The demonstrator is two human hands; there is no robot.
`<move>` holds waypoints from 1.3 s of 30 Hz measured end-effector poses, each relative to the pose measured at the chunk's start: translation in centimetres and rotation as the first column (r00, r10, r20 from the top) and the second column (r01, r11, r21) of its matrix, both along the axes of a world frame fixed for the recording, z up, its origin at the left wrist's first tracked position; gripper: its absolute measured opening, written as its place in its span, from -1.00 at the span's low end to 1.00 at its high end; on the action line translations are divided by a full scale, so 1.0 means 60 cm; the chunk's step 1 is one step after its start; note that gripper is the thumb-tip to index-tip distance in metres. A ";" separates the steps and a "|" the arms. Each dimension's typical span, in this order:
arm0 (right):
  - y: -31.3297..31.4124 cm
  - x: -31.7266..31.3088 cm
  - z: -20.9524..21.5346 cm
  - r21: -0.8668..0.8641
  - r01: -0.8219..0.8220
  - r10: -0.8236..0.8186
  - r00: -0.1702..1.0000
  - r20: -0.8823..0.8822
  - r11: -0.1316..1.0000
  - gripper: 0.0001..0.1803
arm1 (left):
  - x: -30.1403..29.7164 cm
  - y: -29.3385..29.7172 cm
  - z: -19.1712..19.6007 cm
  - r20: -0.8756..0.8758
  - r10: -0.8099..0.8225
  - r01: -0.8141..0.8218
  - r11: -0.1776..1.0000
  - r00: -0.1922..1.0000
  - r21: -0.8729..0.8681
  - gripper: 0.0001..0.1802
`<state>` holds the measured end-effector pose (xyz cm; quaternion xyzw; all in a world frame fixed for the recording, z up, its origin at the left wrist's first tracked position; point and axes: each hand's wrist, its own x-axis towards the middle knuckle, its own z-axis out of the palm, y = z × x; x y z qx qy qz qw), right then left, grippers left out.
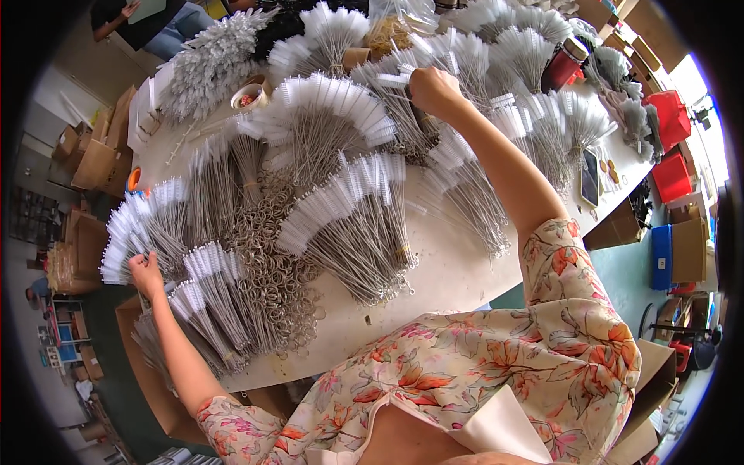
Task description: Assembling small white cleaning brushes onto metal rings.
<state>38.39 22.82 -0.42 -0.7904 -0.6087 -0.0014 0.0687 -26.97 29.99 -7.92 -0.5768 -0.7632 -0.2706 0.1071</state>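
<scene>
My left hand [145, 273] is at the left edge of the table, its fingers curled at a fan of white-bristled wire brushes [159, 209]. Some of those fingers are hidden. Far across the table my right hand [435, 93] is closed on a bunch of similar brushes [395, 80], whose white heads stick out to the left of the fist. Between my hands lie more bundles of these brushes [349, 209], with thin metal stems and looped ends. A heap of metal rings [271, 267] sits near the left-hand bundles.
Silvery tinsel-like brushes [213, 66] pile up at the far left, near a round tub [249, 97] of small red pieces. A phone [590, 177] and a red flask [564, 65] are at the right. Cardboard boxes [108, 159] stand beside the table. Another person [159, 27] is at the far left.
</scene>
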 end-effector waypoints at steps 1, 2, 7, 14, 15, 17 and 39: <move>-0.004 0.004 -0.001 0.000 0.010 -0.010 1.000 0.000 1.000 -0.81 | 0.015 0.000 0.004 -0.022 0.084 -0.080 0.989 0.996 0.121 -0.76; -0.008 0.009 -0.004 -0.009 0.011 -0.011 1.000 0.003 1.000 -0.81 | 0.006 0.008 -0.003 -0.021 0.072 -0.069 0.990 0.997 0.123 -0.76; -0.005 0.018 -0.021 0.058 -0.011 0.012 1.000 -0.024 0.998 -0.80 | -0.054 0.018 -0.022 -0.036 -0.091 0.091 0.996 0.995 -0.023 -0.70; -0.016 0.042 0.038 0.768 -0.022 0.287 0.934 -0.213 0.640 -0.85 | -0.085 0.021 -0.014 0.045 0.010 -0.008 0.999 0.999 -0.043 -0.66; -0.013 0.070 0.050 0.806 -0.018 0.268 0.947 -0.175 0.591 -0.85 | -0.077 0.023 -0.013 -0.009 0.013 -0.013 0.998 1.000 -0.063 -0.70; -0.014 0.130 0.063 0.844 -0.049 0.285 0.950 -0.126 0.535 -0.82 | -0.051 0.023 -0.006 -0.010 0.018 -0.018 0.999 1.000 -0.045 -0.73; 0.030 0.241 0.003 0.437 0.371 -0.188 0.894 -0.407 0.819 -0.74 | 0.360 -0.192 0.148 0.936 -0.290 0.669 0.738 0.201 0.085 -0.71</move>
